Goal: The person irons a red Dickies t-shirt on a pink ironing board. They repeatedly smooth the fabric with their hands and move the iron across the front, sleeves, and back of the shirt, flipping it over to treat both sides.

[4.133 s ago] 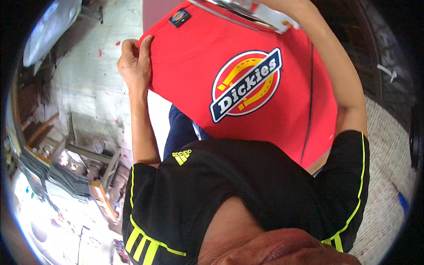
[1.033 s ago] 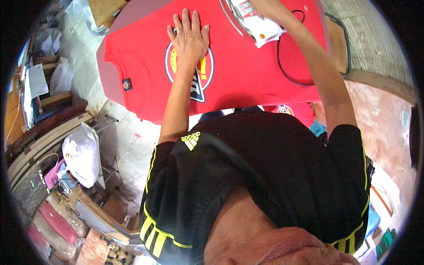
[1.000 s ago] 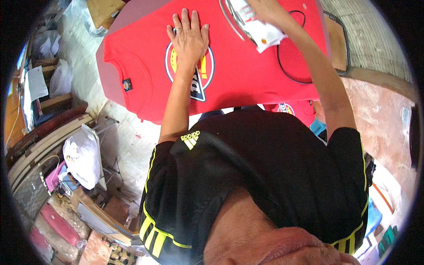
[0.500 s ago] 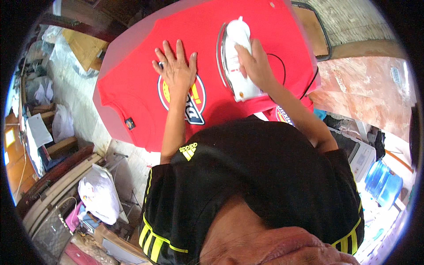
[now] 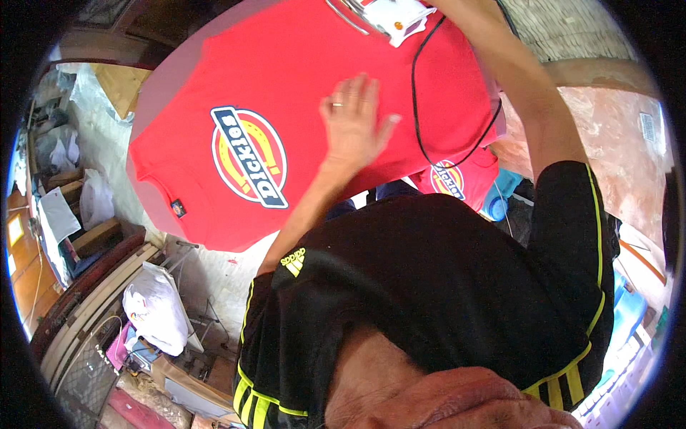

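A red T-shirt [image 5: 321,64] with a round printed emblem lies spread on an ironing board [image 5: 153,107]. My left hand [image 5: 354,129] rests flat on the shirt, right of the emblem, fingers stretched out and slightly blurred; a ring shows on one finger. At the far edge a white iron [image 5: 400,18] is partly cut off by the picture's border. My right arm reaches up to it, and only the base of my right hand [image 5: 441,3] shows there, at the iron's heel; its fingers are out of the picture. A black cord [image 5: 414,93] loops down from the iron over the shirt.
Another red printed cloth [image 5: 446,179] hangs at the board's near right side, with a blue water jug [image 5: 496,204] beside it. On the left stand a white plastic bag [image 5: 153,307] and folded boards [image 5: 93,300]. A pinkish panel [image 5: 593,136] is at the right.
The iron has moved away to the far edge with my right arm stretching after it. My left hand has slid right, off the emblem. The cord now lies across the shirt.
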{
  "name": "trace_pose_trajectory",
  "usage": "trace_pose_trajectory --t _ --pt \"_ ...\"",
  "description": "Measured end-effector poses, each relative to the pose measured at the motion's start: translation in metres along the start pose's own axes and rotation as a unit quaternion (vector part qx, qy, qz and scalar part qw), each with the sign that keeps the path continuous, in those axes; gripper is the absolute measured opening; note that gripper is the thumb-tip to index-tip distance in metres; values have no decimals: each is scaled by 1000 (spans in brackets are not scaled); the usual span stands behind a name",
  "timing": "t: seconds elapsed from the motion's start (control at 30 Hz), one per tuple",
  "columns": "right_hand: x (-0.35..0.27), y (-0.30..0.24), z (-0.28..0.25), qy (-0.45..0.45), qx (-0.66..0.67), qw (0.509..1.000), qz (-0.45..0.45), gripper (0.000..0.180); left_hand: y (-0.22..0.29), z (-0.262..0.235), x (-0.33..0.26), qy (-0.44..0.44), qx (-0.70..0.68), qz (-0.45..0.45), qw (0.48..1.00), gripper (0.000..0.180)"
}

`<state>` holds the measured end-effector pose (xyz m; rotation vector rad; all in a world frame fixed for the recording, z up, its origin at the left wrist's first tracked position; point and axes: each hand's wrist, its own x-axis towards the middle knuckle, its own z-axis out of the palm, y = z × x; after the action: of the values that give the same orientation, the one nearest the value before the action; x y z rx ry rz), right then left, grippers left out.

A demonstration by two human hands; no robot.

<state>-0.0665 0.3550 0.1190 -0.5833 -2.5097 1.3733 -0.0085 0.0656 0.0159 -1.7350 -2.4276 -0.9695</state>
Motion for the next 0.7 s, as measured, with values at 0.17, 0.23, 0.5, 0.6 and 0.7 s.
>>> trace_pose_trajectory --t 0.17,0.23,0.5,0.6,0.7 --pt "-36 -11 -49 -41 -114 989 84 53 94 68 15 -63 -119 171 976 75" --pt "-43 0 -37 4 -87 994 67 54 115 92 10 -80 -169 263 946 77" --pt "-156 44 -107 51 -172 972 154 34 117 77 8 -309 -283 251 872 55" --pt "-195 7 -80 46 -126 976 170 29 61 39 -11 -71 -146 161 973 37" --pt "-237 1 -55 38 -26 984 170 28 24 -11 -26 -29 38 -37 998 49"
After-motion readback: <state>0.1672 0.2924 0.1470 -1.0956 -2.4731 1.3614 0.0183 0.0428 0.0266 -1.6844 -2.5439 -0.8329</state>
